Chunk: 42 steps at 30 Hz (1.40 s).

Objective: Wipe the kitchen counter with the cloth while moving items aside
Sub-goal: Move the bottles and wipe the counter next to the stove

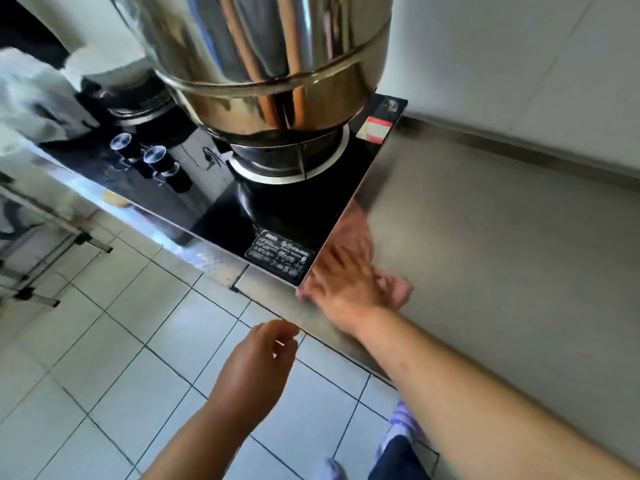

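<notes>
Counter [485,237]: a grey steel surface is running along the pale wall [519,64], with the hob at its left end.
Cloth [401,289]: a pink cloth is lying bunched on the counter near its front edge, just right of the hob's front right corner; most of it is sitting under the right hand, and only its right part is showing.
Right hand [346,285]: it is pressing down on the cloth with its fingers spread out and stretched towards the hob's side edge. The hand is motion-blurred, so I cannot tell whether any fingertip is curling into the fabric.
Left hand [256,368]: it is hovering off the counter, over the floor just in front of the front edge. Its fingers are curling loosely, thumb tip close to the forefinger, and gripping nothing.
Hob [294,216]: a black glass top is carrying two knobs [152,157] near its front edge and a printed plate [278,258] at its front right corner.
Sticker [375,129]: a red and white label is sitting at the hob's back right corner.
Pot [270,64]: a large polished steel pot is standing on the right burner, filling the top of the view.
Floor [121,358]: pale square tiles are lying below the counter; a purple and white shoe [401,420] is showing beneath the right forearm.
</notes>
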Motion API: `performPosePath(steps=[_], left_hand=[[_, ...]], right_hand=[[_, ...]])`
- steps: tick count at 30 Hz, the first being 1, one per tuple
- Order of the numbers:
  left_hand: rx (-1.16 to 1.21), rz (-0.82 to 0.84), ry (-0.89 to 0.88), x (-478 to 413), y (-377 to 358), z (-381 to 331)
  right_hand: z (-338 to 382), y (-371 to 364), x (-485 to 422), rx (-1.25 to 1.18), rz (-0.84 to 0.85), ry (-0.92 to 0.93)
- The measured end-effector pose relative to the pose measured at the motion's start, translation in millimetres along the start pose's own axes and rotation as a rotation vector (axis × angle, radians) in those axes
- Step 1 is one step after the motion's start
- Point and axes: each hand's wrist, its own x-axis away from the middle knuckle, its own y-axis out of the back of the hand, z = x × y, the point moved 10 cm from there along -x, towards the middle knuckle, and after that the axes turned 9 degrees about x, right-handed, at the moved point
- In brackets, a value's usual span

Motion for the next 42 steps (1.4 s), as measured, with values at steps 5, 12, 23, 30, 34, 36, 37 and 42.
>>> performPosePath(steps=[5,12,23,30,34,36,37,42], left_hand=[[-0.02,-0.023,0.033,37.2,28.9,41.9],[-0.048,-0.02,0.036,60.4,37.9,60.8],[-0.002,0.178,-0.205,53.6,-35.3,-27.6],[0.009,0.313,-0.31,53.8,-93.3,-81.1],[-0.026,0.361,-0.348,54.5,-117.8,-103.9],[-0.055,0.377,-0.349,52.6,-126.9,-113.0],[-0.065,0.389,-0.344,51.4,-132.6,-118.4],[-0.039,0.42,-0.329,47.9,-152.0,-133.7]], right_hand=[[106.1,-23.1,32.0,-0.004,0.036,0.101],[93.8,-26.2,38.9,0.125,0.009,-0.069],[-67.8,-21.3,221.5,0.227,-0.001,-0.436],[-153.5,-12.1,350.9,0.287,0.078,-0.757],[-182.3,-7.7,407.2,0.244,0.143,-0.882],[-183.9,-4.6,425.0,0.031,0.125,-0.881],[-185.9,1.9,436.4,-0.084,0.103,-0.924],[-209.4,66.6,447.9,-0.51,-0.342,-1.195]])
